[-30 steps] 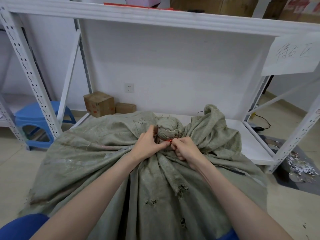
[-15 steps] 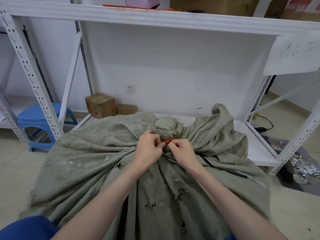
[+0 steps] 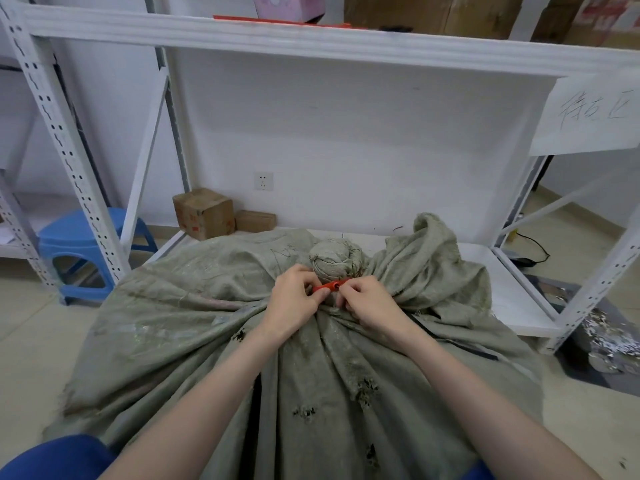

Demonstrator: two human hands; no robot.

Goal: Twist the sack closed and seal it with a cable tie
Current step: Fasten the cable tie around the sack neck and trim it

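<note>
Red cable tie (image 3: 328,286) lies crosswise below the sack knot (image 3: 334,261).
The left hand (image 3: 294,303) pinches its 9 o'clock end, the right hand (image 3: 372,304) its 3 o'clock end.

White shelving rack (image 3: 311,39) — blue stool (image 3: 81,237), two cardboard boxes (image 3: 204,218) beside wall socket (image 3: 263,181).

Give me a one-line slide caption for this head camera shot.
Left hand and right hand pinch a red plastic cable tie below the twisted top of a grey-green woven sack.
</note>
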